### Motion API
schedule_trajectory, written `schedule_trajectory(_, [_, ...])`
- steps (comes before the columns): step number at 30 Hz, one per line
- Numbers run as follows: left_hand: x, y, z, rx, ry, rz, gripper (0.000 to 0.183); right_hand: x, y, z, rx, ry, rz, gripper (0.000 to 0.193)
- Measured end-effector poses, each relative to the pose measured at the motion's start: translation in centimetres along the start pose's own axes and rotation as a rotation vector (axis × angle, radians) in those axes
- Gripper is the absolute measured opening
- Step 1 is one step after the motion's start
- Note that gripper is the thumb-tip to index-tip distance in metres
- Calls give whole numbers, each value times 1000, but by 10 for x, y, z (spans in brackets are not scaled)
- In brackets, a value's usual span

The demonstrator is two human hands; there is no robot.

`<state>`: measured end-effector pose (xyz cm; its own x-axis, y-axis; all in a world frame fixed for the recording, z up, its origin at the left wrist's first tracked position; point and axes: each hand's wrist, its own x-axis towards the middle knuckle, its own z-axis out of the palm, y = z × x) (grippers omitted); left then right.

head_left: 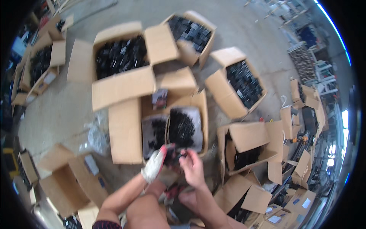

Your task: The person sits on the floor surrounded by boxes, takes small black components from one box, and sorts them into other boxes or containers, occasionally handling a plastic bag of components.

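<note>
My left hand (153, 165), in a white glove with pinkish-red fingertips, is at the near edge of an open cardboard box (125, 131). Its fingers close on a small black part (174, 157), blurred and too small to name. From the right, my bare right hand (193, 168) pinches at the same part with thumb and fingertips. Just beyond both hands, inside the box, two heaps of small black pieces (182, 126) lie in grey-lined compartments. A small printed packet (159, 99) stands against the box's far wall.
Open boxes filled with black pieces stand around: one far left (121, 56), one behind (189, 33), one at right (244, 84). Nearer right is a box with raised flaps (248, 137). At lower left is another open box (63, 187), with clear plastic wrap (97, 138) beyond it.
</note>
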<state>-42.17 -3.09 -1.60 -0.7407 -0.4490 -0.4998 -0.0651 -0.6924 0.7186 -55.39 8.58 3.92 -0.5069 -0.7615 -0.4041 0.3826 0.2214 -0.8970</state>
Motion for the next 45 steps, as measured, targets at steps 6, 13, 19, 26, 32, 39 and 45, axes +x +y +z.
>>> schedule_trajectory(6, [-1,2,-1,-267,110,-58,46,10,-12,21,-45,112,-71,32])
schedule_trajectory(13, [-3,12,-2,-592,-10,-28,50,19,-13,17,-327,90,-156,29])
schedule_trajectory(19, [-4,24,-4,-212,-125,90,72,25,-16,16,-300,41,-157,39])
schedule_trajectory(26, [-15,40,5,145,-52,76,79,21,-14,11,-321,72,-194,45])
schedule_trajectory(32, [-18,38,-2,148,-82,104,80,18,-22,18,-420,40,-186,42])
schedule_trajectory(39, [-21,25,-6,199,-51,167,77,21,-14,20,-467,25,-204,40])
schedule_trajectory(45, [-29,24,-14,106,-26,142,74,22,-17,27,-440,-22,-114,36])
